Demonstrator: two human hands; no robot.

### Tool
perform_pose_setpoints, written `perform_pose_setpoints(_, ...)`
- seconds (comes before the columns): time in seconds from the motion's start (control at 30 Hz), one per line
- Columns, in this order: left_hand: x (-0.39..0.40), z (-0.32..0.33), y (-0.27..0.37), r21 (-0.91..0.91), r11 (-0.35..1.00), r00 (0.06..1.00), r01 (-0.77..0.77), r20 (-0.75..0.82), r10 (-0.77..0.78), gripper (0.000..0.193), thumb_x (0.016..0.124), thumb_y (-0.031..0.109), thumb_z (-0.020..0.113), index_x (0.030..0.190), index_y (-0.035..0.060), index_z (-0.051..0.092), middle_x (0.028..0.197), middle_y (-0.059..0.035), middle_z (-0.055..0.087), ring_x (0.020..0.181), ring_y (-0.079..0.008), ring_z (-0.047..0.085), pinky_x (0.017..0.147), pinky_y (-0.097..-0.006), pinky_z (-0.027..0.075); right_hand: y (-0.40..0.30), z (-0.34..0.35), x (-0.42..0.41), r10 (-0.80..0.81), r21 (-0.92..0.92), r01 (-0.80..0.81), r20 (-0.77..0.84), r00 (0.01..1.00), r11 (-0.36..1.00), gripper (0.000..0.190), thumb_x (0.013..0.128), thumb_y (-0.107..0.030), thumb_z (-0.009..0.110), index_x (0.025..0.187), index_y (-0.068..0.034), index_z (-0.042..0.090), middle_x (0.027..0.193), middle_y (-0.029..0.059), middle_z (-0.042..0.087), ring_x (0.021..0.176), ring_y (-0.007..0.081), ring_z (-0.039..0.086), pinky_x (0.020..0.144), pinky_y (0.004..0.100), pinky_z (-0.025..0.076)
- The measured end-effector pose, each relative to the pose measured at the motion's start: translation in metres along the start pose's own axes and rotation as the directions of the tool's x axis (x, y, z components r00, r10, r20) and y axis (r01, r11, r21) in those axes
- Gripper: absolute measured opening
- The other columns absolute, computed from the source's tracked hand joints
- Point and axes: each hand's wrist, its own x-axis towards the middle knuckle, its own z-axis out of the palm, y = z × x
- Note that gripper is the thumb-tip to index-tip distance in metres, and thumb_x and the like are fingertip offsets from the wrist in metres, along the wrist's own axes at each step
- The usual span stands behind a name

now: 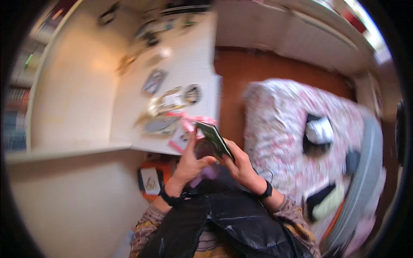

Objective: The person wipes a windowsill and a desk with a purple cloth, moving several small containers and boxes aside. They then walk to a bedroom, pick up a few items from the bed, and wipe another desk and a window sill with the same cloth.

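A thin dark green booklet (214,138) is tilted in front of my body, with pale page edges along its upper side. My right hand (240,163) grips its lower right end. My left hand (190,158) is beside the booklet's left side, fingers pointing up and thumb spread towards it; I see nothing held in it. Whether the left fingertips touch the booklet is unclear. Just beyond the fingers, a pink ribbon (187,121) crosses the desk edge near a pink-and-white card (180,140).
The white desk (200,54) bears a round dark-rimmed item (192,93), a grey rectangular item (155,80) and blurred clutter. Right of it are the reddish-brown floor (232,71) and a bed with a floral cover (271,122). An orange item (166,167) is below the desk edge.
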Motion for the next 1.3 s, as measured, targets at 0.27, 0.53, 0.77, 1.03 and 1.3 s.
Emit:
perform_pose_setpoints(0.27,0.022,0.023,-0.036,-0.112,0.977,0.886,0.180,0.450,-0.111,0.069,0.081,0.014,0.060,0.143,0.0041,0.033,0.133,-0.0164,0.050,0.114,-0.0211,0.048,0.098,-0.0314,0.039,0.056,-0.005,-0.194,0.293,0.328,-0.043,-0.770,0.567,0.944,0.039,0.092,-0.012,0.053,0.126,0.005,0.048,0.112,0.0085,0.059,0.102,0.0138,0.054,0.089,0.0287,0.044)
perform_pose_setpoints(0.53,-0.001,0.075,-0.083,-0.055,0.964,0.717,0.262,0.679,-0.156,0.056,0.086,0.015,0.053,0.138,0.0026,0.035,0.131,-0.0153,0.051,0.107,-0.0213,0.053,0.090,-0.0340,0.048,0.179,0.119,-0.487,0.636,0.450,0.535,-0.737,-0.229,0.715,0.026,0.091,-0.008,0.054,0.116,0.001,0.055,0.106,0.0098,0.062,0.096,0.0226,0.060,0.088,0.0376,0.048)
perform_pose_setpoints(0.77,-0.049,0.120,-0.087,0.024,0.967,0.674,0.255,0.713,-0.196,0.057,0.088,0.022,0.050,0.139,0.0035,0.035,0.132,-0.0156,0.050,0.110,-0.0240,0.052,0.087,-0.0376,0.051,0.252,0.215,-0.651,0.699,0.323,0.623,-0.412,-0.585,0.712,0.022,0.092,-0.013,0.056,0.114,-0.008,0.058,0.110,0.0083,0.061,0.101,0.0271,0.057,0.091,0.0470,0.043)
perform_pose_setpoints(1.03,-0.147,0.201,-0.084,0.128,0.950,0.676,0.283,0.677,-0.292,0.055,0.086,0.018,0.053,0.136,0.0023,0.037,0.129,-0.0167,0.052,0.097,-0.0218,0.057,0.080,-0.0342,0.053,0.357,0.213,-0.748,0.661,0.370,0.556,-0.290,-0.692,0.745,0.021,0.090,-0.011,0.059,0.111,-0.010,0.059,0.105,0.0056,0.062,0.096,0.0241,0.059,0.082,0.0440,0.048)
perform_pose_setpoints(1.3,-0.233,0.268,-0.104,0.279,0.919,0.596,0.280,0.700,-0.394,0.055,0.083,0.013,0.059,0.134,0.0017,0.040,0.127,-0.0184,0.053,0.092,-0.0178,0.058,0.080,-0.0280,0.051,0.406,0.169,-0.797,0.674,0.350,0.583,-0.263,-0.690,0.733,0.016,0.088,-0.009,0.059,0.103,-0.002,0.061,0.096,0.0071,0.064,0.087,0.0211,0.060,0.078,0.0364,0.046)
